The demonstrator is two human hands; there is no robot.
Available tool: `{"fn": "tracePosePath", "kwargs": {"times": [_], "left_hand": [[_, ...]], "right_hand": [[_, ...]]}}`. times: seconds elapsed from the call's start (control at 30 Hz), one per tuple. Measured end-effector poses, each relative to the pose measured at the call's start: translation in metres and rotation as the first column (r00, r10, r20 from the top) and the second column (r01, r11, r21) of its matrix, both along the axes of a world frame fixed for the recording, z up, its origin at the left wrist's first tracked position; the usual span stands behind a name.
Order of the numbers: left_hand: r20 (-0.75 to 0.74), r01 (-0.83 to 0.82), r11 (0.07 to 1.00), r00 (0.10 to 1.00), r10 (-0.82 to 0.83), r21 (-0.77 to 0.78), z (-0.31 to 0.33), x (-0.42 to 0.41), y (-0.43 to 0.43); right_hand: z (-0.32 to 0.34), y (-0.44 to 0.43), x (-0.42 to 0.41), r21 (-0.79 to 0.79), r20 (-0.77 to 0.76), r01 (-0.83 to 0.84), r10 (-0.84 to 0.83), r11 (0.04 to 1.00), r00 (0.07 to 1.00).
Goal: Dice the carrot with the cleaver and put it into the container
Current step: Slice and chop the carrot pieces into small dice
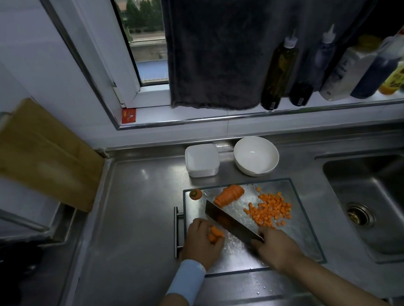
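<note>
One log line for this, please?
left hand holds carrot pieces | right hand grips cleaver | dice on board | container empty

Left of the cutting board the surface gives a wide passage up to the container. A bowl stands just beside the container, on its right, with a narrow bare strip between both and the board. The cleaver crosses the board diagonally, tip near the sliced carrot. The diced pile fills the far right. The left grip, holding a carrot piece, and the right grip occupy the near half. The sink opens to the right.
</note>
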State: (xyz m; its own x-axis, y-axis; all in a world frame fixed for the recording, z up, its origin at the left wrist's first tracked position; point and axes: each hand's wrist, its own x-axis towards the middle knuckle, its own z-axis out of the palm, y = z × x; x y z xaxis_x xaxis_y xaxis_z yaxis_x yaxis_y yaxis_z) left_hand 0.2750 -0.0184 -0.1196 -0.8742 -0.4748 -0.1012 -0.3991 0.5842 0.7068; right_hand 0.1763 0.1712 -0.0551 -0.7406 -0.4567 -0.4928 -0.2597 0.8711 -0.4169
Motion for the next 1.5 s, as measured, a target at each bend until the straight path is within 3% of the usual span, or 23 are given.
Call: {"fn": "tracePosePath", "kwargs": {"times": [0.1, 0.3, 0.47, 0.8, 1.03, 1.3, 1.5], "left_hand": [[0.062, 0.006, 1.000, 0.998, -0.006, -0.007, -0.001, 0.000, 0.003], [0.019, 0.069, 0.993, 0.998, -0.068, -0.092, -0.012, 0.020, 0.004], [-0.119, 0.004, 0.998, 0.993, -0.012, -0.061, -0.006, 0.010, 0.000], [-0.020, 0.157, 0.985, 0.987, -0.159, -0.066, -0.005, -0.003, -0.007], [-0.085, 0.115, 0.993, 0.990, -0.117, -0.029, -0.015, -0.015, 0.004], [-0.202, 0.185, 0.967, 0.954, -0.219, -0.174, -0.033, -0.019, 0.009], [-0.244, 0.179, 0.966, 0.944, -0.221, -0.185, -0.045, -0.015, 0.005]], "right_hand": [[0.003, 0.000, 0.000, 0.022, -0.019, 0.003, -0.003, 1.000, 1.000], [0.003, 0.001, -0.001, -0.007, 0.009, 0.013, -0.013, 1.000, 1.000], [-0.001, 0.003, 0.000, -0.007, 0.001, 0.002, -0.002, 1.000, 1.000], [-0.005, 0.000, -0.001, 0.011, 0.017, -0.019, 0.019, 1.000, 1.000], [-0.004, 0.009, -0.003, 0.022, 0.054, -0.015, 0.013, 1.000, 0.998], [-0.002, 0.017, -0.001, 0.030, 0.038, 0.010, -0.011, 1.000, 0.999], [-0.001, 0.014, 0.006, 0.034, 0.022, 0.007, -0.008, 0.999, 1.000]]}}
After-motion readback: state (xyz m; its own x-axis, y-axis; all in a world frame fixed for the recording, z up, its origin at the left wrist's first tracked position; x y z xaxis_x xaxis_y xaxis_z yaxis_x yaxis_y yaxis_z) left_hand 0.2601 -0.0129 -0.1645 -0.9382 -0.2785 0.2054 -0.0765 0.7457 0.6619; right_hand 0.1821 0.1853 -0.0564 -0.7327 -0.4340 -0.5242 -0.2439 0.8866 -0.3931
